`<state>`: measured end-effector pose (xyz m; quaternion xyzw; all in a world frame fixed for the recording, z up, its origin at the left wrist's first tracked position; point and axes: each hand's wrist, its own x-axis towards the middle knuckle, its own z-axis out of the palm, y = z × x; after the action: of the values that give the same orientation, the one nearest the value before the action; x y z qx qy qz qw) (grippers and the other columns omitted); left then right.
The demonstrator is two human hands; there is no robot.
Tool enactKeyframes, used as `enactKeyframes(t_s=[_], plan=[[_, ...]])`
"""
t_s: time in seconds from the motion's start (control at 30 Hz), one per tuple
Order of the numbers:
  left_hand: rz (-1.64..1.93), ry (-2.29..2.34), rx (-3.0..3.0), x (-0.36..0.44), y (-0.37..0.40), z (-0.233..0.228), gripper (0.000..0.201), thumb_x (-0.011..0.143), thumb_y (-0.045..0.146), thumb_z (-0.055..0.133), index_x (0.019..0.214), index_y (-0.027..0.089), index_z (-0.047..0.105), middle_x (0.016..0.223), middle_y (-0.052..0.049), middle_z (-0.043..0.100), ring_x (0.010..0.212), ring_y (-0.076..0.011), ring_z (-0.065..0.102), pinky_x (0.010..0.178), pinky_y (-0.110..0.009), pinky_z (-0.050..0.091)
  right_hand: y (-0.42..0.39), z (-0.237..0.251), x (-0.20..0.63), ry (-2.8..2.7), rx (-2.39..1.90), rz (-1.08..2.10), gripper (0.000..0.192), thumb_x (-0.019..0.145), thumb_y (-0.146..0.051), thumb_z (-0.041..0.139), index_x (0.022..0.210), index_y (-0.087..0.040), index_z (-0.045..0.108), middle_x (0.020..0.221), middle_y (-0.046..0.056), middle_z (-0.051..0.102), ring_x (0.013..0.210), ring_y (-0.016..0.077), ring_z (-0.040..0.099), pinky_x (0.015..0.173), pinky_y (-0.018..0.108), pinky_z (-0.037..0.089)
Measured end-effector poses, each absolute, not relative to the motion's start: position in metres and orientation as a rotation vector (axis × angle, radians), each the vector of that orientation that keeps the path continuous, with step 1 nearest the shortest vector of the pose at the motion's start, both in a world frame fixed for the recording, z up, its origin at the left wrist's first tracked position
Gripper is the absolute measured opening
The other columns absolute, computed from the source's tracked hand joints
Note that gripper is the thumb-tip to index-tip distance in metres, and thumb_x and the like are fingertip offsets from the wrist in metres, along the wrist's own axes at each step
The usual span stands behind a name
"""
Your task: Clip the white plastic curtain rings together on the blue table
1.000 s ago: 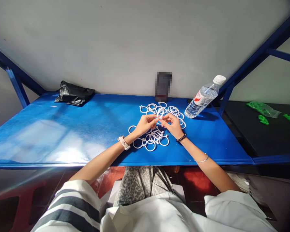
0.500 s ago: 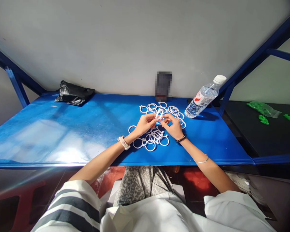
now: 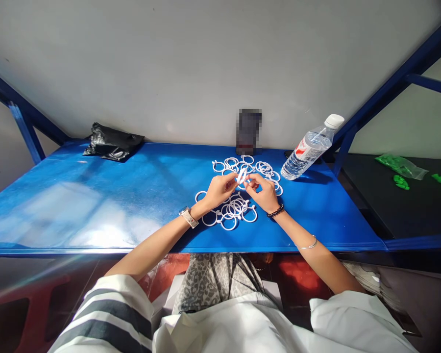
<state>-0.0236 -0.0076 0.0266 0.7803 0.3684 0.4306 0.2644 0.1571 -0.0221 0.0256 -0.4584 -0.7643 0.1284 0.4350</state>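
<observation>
My left hand [image 3: 217, 190] and my right hand [image 3: 264, 192] meet above the blue table [image 3: 95, 196], and both pinch one white plastic ring [image 3: 241, 176] between their fingertips. The ring is tilted almost edge-on to me. Just below my hands lies a near pile of several white rings [image 3: 232, 212], some overlapping. A far pile of white rings [image 3: 242, 164] is spread behind my hands toward the wall.
A clear water bottle [image 3: 309, 147] with a white cap leans at the back right. A dark blurred object [image 3: 248, 131] stands against the wall. A crumpled black bag [image 3: 112, 142] lies at the back left. Green plastic pieces [image 3: 402, 169] lie on the black surface to the right.
The ring between my fingers has turned from nearly face-on to nearly edge-on. Both hands have shifted very slightly; the piles have not moved.
</observation>
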Motion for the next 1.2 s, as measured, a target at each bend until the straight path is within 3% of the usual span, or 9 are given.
enactKeyframes(t_s=[0.53,1.2], plan=[[1.179,1.072,2.262,-0.0236,-0.0049,0.0234,0.018,0.088,0.029,0.051,0.09,0.018,0.064,0.058,0.002,0.054,0.05,-0.0094,0.043,0.053,-0.021,0.028,-0.019,0.0218,0.1594,-1.928,-1.153,0.249,0.016,0.087,-0.032,0.055,0.092,-0.022,0.068,0.06,0.0,0.062,0.055,0.0155,0.058,0.061,0.028,0.045],[1.216,1.147,2.529,-0.0234,-0.0047,0.0173,0.032,0.097,0.04,0.041,0.097,0.017,0.063,0.057,0.002,0.058,0.046,-0.008,0.046,0.049,-0.019,0.028,-0.0137,0.0174,0.161,-1.954,-1.013,0.083,0.014,0.085,-0.02,0.054,0.091,-0.019,0.067,0.054,-0.002,0.059,0.048,0.0115,0.053,0.054,0.023,0.043]])
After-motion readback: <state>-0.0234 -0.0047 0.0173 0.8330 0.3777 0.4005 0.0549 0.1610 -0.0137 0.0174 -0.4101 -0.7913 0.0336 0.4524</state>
